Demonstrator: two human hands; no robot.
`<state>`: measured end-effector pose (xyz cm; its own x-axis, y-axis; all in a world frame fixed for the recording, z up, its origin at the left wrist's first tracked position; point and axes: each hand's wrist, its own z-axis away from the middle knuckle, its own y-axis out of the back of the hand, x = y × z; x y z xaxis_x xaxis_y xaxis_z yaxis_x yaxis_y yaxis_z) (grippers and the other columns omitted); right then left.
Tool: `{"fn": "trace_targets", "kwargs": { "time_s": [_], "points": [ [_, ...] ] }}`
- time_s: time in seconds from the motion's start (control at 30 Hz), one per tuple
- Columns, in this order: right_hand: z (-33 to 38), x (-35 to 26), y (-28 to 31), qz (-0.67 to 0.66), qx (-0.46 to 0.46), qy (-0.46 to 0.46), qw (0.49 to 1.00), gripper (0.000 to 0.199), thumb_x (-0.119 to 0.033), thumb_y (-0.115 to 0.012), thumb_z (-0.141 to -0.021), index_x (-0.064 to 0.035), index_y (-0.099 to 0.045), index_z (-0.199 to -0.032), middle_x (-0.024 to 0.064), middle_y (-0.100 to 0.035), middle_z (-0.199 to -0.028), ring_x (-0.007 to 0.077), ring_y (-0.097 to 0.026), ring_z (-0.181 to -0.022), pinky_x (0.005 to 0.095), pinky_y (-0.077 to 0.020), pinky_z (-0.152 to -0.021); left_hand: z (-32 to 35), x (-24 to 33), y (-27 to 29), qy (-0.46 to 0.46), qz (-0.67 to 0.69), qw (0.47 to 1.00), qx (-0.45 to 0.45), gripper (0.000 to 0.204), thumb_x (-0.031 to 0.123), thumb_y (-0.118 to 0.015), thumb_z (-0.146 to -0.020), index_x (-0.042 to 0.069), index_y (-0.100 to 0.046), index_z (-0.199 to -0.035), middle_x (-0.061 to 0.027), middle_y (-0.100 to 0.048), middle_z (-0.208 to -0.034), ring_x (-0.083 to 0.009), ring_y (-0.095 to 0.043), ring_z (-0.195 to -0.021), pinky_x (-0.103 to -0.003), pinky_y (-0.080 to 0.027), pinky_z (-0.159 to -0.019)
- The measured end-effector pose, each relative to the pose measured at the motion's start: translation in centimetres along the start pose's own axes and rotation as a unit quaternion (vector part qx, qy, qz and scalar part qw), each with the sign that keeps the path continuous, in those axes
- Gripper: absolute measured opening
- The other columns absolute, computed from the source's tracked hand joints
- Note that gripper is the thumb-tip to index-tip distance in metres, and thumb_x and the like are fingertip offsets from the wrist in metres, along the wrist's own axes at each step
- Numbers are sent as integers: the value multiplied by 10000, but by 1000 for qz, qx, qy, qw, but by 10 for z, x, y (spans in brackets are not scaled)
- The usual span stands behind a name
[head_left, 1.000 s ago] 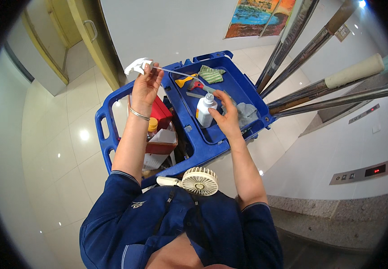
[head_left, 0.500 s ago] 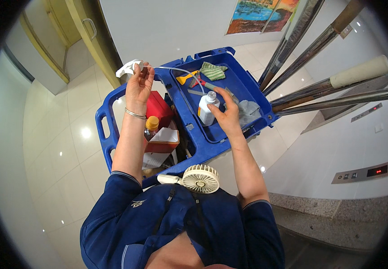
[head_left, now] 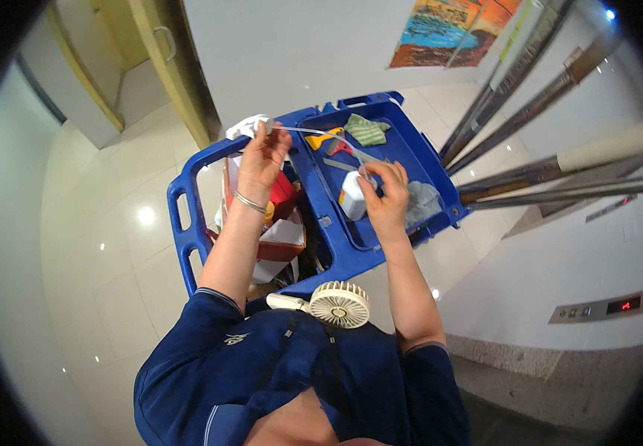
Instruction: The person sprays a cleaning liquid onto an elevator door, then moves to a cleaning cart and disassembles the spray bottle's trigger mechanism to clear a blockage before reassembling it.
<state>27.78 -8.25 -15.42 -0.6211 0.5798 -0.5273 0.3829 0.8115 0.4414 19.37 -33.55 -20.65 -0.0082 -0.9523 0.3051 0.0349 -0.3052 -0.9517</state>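
1. A white bottle (head_left: pixel 353 195) stands upright in the blue cart's top tray (head_left: pixel 418 160), gripped by the right hand (head_left: pixel 385 197).
2. The left hand (head_left: pixel 262 160) pinches a white spray head (head_left: pixel 246 126), lifted clear; its thin tube (head_left: pixel 314 131) arcs toward the bottle.
3. A green cloth (head_left: pixel 367 131), an orange-handled tool (head_left: pixel 324 139) and a crumpled plastic bag (head_left: pixel 422 202) lie nearby in the tray.
4. A small fan (head_left: pixel 338 304) hangs at the chest.

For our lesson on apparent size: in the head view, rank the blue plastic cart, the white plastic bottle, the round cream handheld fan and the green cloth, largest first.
1. Blue plastic cart
2. Round cream handheld fan, though nearness to the camera enlarges it
3. White plastic bottle and green cloth look alike; the bottle is partly hidden by the right hand
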Motion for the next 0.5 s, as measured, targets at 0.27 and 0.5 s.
{"fn": "trace_targets", "kwargs": {
  "time_s": [0.27, 0.5],
  "points": [
    [9, -16, 28, 1, 19, 11, 1000, 89, -16, -712, -747, -48, -640, -789, 68, -663, -842, 245, -629, -903, 460, -360, -992, 19, -9, -10, 59, 11, 992, -115, 455, 388, -529, -959, -11, -564, -1177, -143, -652, -1040, -293, -649, -968, -417, -551, -836],
    [9, -45, 51, -22, 19, 2, 1000, 73, 22, -689, -756, -32, -646, -782, 64, -664, -830, 236, -640, -889, 480, -364, -1011, 37, -14, -25, 103, 23, 987, -117, 507, 427, -471, -976, -22, -559, -1196, -150, -659, -1028, -288, -657, -943, -407, -561, -812]
  ]
}}
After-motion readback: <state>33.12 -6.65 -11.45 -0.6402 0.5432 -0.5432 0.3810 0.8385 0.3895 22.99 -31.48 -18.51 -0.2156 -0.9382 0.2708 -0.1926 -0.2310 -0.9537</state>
